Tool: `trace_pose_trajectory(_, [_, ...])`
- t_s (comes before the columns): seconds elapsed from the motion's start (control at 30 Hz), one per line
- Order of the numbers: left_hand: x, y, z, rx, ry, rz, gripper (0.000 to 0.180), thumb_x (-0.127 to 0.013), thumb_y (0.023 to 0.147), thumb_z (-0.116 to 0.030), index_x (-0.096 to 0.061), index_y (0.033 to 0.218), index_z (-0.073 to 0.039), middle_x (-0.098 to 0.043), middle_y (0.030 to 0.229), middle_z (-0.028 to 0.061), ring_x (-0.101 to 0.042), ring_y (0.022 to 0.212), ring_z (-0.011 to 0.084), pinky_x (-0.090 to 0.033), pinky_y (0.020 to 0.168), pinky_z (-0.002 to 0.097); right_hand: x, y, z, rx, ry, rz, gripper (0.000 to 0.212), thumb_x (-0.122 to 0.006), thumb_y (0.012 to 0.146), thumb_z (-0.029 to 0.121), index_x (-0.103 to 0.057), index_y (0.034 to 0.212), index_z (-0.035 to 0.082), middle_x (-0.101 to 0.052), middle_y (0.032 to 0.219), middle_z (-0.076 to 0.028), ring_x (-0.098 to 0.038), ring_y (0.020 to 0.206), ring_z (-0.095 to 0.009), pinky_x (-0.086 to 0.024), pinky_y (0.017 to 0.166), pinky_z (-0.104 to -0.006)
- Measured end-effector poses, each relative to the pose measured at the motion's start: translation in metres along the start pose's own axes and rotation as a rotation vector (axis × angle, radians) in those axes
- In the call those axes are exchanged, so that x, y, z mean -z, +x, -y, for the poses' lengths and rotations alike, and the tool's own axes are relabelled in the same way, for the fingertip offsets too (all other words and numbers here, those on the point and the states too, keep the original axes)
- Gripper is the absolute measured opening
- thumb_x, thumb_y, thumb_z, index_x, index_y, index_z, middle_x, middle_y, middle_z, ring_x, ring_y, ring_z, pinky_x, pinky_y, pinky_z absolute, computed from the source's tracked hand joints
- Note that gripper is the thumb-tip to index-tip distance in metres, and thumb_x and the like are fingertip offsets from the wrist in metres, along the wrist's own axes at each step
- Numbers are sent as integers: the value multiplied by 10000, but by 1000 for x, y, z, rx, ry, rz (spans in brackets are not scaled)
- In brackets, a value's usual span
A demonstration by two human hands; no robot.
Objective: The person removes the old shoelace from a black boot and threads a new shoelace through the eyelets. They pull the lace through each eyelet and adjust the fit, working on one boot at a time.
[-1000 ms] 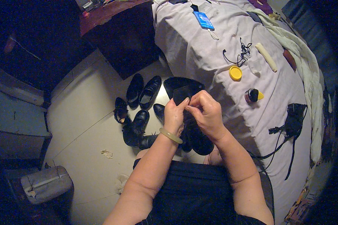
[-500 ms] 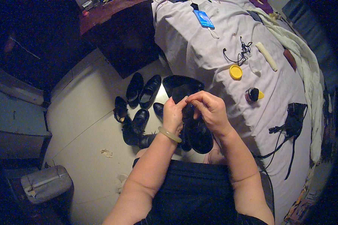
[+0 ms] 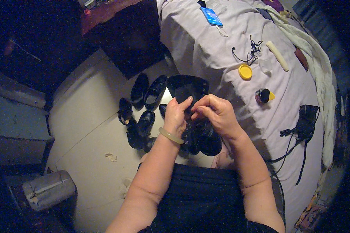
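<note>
Shoes [image 3: 142, 105] lie in black pairs on the pale floor [image 3: 89, 132] at left. Centre, the left hand [image 3: 177, 112] and right hand [image 3: 217, 112] each pinch closed on a black boot [image 3: 202, 136], held between them over the lap. Rightward, the bed [image 3: 206, 50] carries a yellow lid [image 3: 245, 72], polish bottle [image 3: 263, 95] and black bag [image 3: 305, 120].

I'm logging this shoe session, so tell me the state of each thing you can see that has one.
Black boot: held in front of the person, both hands at its lacing.
Left hand: closed on the boot's upper.
Right hand: fingers pinched at the boot's lacing.
Yellow lid: off, lying alone on the bed.
Polish bottle: lying on its side.
Black shoes: on the floor, unworn.
</note>
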State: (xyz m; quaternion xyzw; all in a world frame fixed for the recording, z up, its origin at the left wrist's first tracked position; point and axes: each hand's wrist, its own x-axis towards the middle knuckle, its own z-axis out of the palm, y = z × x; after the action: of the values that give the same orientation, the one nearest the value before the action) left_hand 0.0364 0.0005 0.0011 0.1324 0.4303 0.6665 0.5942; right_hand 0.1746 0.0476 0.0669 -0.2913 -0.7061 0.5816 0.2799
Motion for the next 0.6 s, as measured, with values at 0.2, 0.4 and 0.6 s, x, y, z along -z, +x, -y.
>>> trace_pose_trajectory(0.2, [0,1,-3,32,-16,3,91,-583,900,-119,-604,966,-61,-645,824,32,-608,653,144,-499,559,279,7,-1,-9,111,-186,80,122,-632,805,-25,-593,919,-10,-652,812,-120,-681,820,-228,-532,723,-323])
trace_pose_trajectory(0.4, [5,1,-9,61,7,47,124,-571,907,-113,-610,1008,-54,-657,905,42,-632,755,152,-526,639,294,9,-3,-14,89,-322,235,158,-632,771,-34,-592,918,8,-645,884,-145,-663,833,-292,-528,731,-352])
trace_pose_trajectory(0.6, [10,6,-1,49,-62,45,128,-575,906,-103,-617,1015,-53,-669,940,58,-652,802,178,-539,705,321,3,-3,-27,295,-465,311,195,-641,764,9,-597,952,36,-609,879,-140,-634,810,-341,-531,695,-386])
